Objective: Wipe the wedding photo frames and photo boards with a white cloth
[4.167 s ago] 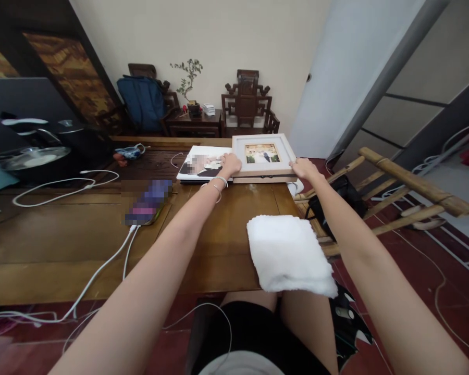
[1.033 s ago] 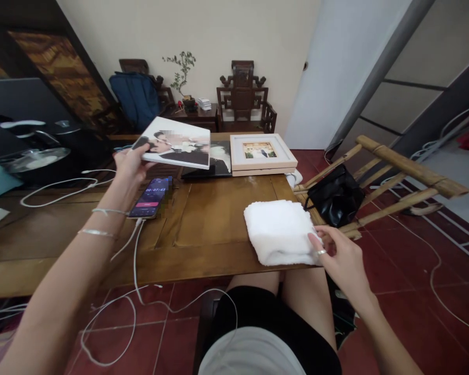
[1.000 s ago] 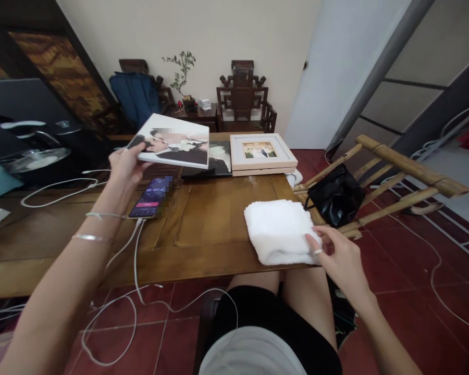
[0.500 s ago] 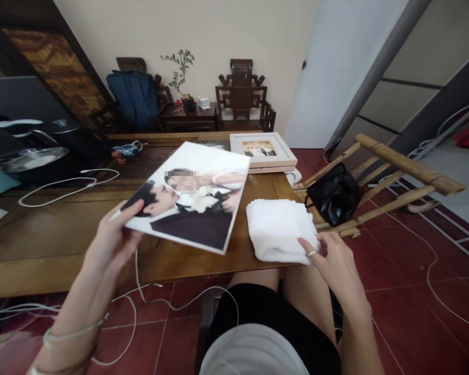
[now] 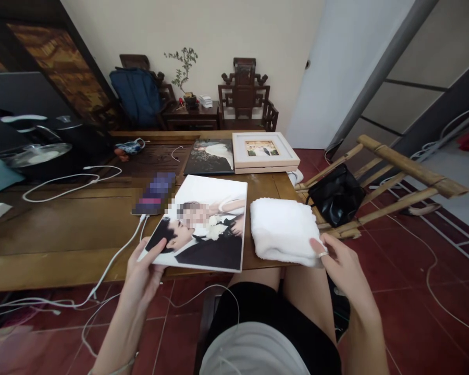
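Two hands are busy: the left hand (image 5: 143, 273) pinches the photo print (image 5: 203, 224) by its near-left corner at the 6 o'clock edge of the table (image 5: 62, 234), while the right hand (image 5: 342, 268) pinches a corner of the folded towel (image 5: 283, 229) at the print's 3 o'clock, not yet laid on it.

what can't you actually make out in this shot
Head view:
phone screen: blurred out.
right hand: whether its grip closes on the white towel is unclear, fingers hidden beneath the corner.
framed photo: picture too small.
left hand fingers: hidden under the photo print.
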